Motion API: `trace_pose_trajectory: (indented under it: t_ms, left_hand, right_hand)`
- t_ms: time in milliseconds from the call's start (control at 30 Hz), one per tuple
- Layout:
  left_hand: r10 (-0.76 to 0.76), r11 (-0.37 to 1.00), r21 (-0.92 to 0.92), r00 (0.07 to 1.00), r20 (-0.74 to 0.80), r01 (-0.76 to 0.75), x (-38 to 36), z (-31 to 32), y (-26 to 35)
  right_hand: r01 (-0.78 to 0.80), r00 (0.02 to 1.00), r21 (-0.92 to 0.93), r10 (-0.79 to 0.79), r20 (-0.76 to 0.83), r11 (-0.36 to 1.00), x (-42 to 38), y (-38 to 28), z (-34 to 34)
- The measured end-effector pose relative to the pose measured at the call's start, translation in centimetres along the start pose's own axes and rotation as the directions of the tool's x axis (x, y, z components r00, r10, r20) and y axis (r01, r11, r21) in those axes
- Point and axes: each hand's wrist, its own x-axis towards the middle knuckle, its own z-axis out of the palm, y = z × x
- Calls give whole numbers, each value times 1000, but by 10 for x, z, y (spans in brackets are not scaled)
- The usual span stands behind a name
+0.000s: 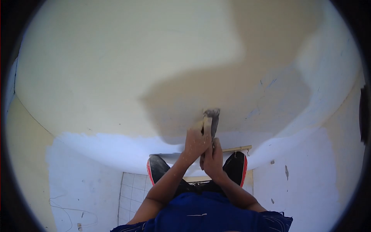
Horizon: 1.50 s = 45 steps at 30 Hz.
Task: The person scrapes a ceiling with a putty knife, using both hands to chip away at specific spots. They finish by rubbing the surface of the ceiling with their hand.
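A scraper with a dark, flat blade (215, 125) is held up against the cream surface before me, its tip smeared with whitish material. My left hand (197, 142) is closed along the tool near the blade, with pale specks on its skin. Just below it, my right hand (212, 159) wraps around the lower end, where the handle is mostly hidden by the fingers. Both hands are close together above my dark trouser legs. Around the blade tip falls a broad shadow of my head and arms.
The large cream wall (116, 69) meets a white-coated band (104, 147) lower down. A thin wooden strip (239, 148) with small hooks lies behind my right knee. Floor tiles (133, 189), a loose cable (69, 208) and chipped patches (286, 172) appear below.
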Motion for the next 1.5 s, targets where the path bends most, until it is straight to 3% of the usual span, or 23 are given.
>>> trace_pose_trajectory:
  t_ms: [67,167,233,367,433,500,567,633,700,733,800,833,900,967,1033,1067,1133,1233,1300,1333,1400,1500]
  left_hand:
    - [-123,992,-30,991,44,124,-8,5,-8]
    - [-87,996,-16,995,44,88,7,-4,11]
    - [-93,993,-67,995,40,95,24,-9,31]
    - [-94,985,-142,994,62,102,21,-14,30]
    - [-49,987,-148,997,57,57,4,-9,4]
    - [-220,875,-409,965,144,260,-23,-1,-29]
    - [-253,887,-348,949,186,305,-44,-7,-58]
    - [-298,888,-284,923,245,362,-49,-17,-73]
    - [-456,788,-389,877,154,478,-51,-26,-79]
    - [-462,783,-384,871,168,489,-50,-31,-80]
    - [-183,957,-198,970,158,212,-35,-42,-65]
    - [197,980,-7,972,125,-197,-28,-45,-54]
    - [543,820,157,835,89,-550,-13,-49,-19]
    - [736,667,148,677,25,-730,20,-51,-10]
    - [766,511,548,640,60,-663,49,-66,7]
    - [770,503,547,634,68,-669,55,-62,2]
    - [694,238,840,691,204,-487,60,-47,-27]
    - [624,197,771,684,377,-605,27,-12,-65]
    - [589,136,705,629,508,-696,1,9,-87]
    - [588,136,709,632,504,-692,-9,14,-94]
    - [449,205,586,607,655,-784,-20,19,-99]
    - [503,146,615,594,628,-775,-12,15,-93]
  right_hand:
    - [-60,998,24,60,11,998,1,6,-3]
    - [31,999,-96,-32,-9,995,8,-6,-3]
    - [-4,1000,12,4,10,1000,15,-40,2]
    - [39,999,29,-39,30,999,22,-30,-5]
    - [170,985,-277,-152,85,946,13,11,-24]
    - [-100,986,-250,130,108,963,-7,25,-43]
    - [-168,964,-398,236,126,902,-33,42,-60]
    - [-147,939,-489,276,204,860,-52,43,-81]
    - [-136,905,-569,335,262,811,-63,40,-96]
    - [-88,936,-556,259,238,827,-68,39,-101]
    - [-54,959,-542,195,206,838,-75,34,-110]
    - [-98,967,-586,217,136,805,-72,28,-113]
    - [-142,976,-619,212,41,772,-65,26,-122]
    - [-146,982,-591,191,13,793,-57,14,-125]
    - [-148,988,-540,151,-38,829,-52,8,-127]
    - [-147,988,-532,148,-42,834,-52,10,-128]
    - [-135,991,-466,124,-55,874,-49,19,-131]
    - [-153,988,-420,152,-36,895,-47,32,-129]
    - [-177,984,-406,175,-41,896,-46,31,-124]
    - [-199,980,-395,195,-50,897,-45,30,-123]
    - [-191,982,-387,178,-69,902,-46,31,-124]
    - [-206,977,-354,173,-124,912,-46,31,-131]
